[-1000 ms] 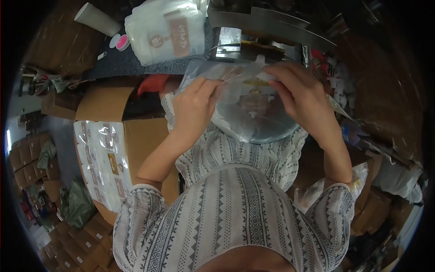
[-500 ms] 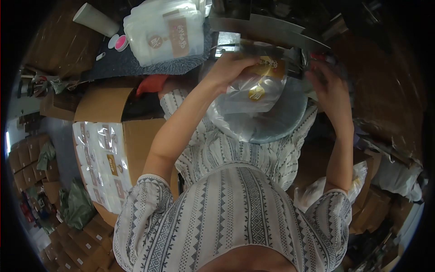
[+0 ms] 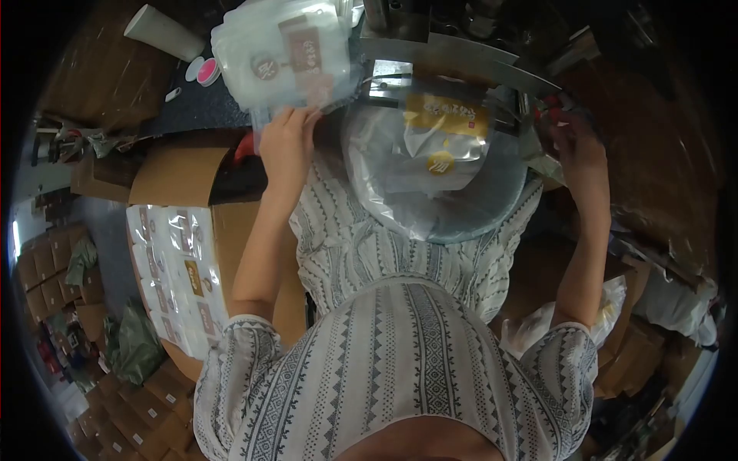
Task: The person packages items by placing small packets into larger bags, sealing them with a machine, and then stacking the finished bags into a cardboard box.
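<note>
The left hand [image 3: 286, 146], centre-left in the frame, has its fingers closed on the edge of a clear printed pouch [image 3: 296, 104] at the lower edge of the stack of empty pouches [image 3: 280, 50] in the upper left.

The right hand [image 3: 578, 150], at the right edge, reaches toward small red items beside the metal machine [image 3: 461, 54]; its fingers are curled, but whether they grasp anything cannot be determined.

One filled pouch with a gold label [image 3: 442, 134] lies flat in the upper centre under the machine's metal bar, over a round grey disc [image 3: 469, 207].

Judged progress: one pouch is positioned at the machine, and the next is being drawn from the stack. Finished packs fill the open cardboard box [image 3: 181, 269] at left, so the run appears well advanced, with many pouches left.
</note>
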The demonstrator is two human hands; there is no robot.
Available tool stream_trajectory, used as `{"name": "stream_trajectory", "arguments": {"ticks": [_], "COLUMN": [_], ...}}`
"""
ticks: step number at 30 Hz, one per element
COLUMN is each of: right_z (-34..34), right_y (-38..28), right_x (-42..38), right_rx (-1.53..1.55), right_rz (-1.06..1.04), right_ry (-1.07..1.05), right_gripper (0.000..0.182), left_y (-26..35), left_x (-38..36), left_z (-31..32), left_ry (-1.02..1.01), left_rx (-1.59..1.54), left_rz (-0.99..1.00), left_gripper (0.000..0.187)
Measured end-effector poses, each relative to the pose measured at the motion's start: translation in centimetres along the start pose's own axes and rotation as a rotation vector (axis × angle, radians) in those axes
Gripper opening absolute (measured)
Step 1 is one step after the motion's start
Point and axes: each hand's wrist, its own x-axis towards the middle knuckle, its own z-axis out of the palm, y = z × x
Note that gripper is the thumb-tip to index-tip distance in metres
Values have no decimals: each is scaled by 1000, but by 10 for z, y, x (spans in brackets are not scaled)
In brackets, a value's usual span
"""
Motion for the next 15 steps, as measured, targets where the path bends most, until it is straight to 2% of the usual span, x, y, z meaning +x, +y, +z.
{"name": "stream_trajectory", "arguments": {"ticks": [1,2,3,5,7,8,10,12,14,15], "right_z": [-2,-6,-8,-1,11,14,19,20,19,19], "right_y": [-6,-20,-39,-67,-85,-89,-94,-94,-92,-90], "right_x": [-2,-6,-11,-16,-16,-14,-10,-9,-9,-9], "right_rx": [343,342,336,330,403,401,272,328,380,421], "right_rz": [-56,-57,-109,-158,-440,-440,-746,-777,-804,-658], "right_ry": [46,45,-9,-63,-69,-67,46,-14,-75,-162], "right_gripper": [20,20,22,23,25,25,26,27,29,29], "left_y": [6,12,22,46,61,67,75,80,85,89], "left_x": [-2,-4,-4,-3,0,1,3,3,1,2], "left_z": [-11,-20,-26,-35,-44,-47,-51,-50,-43,-36], "left_ry": [2,2,1,121,96,74,75,72,-130,-130], "left_rx": [-76,-152,-152,-220,-276,-329,-374,-419,-587,-589], "left_rz": [-96,-193,-195,-94,-100,-110,-77,-45,41,41], "left_gripper": [24,16,16,9,9,9,9,9,10,10]}}
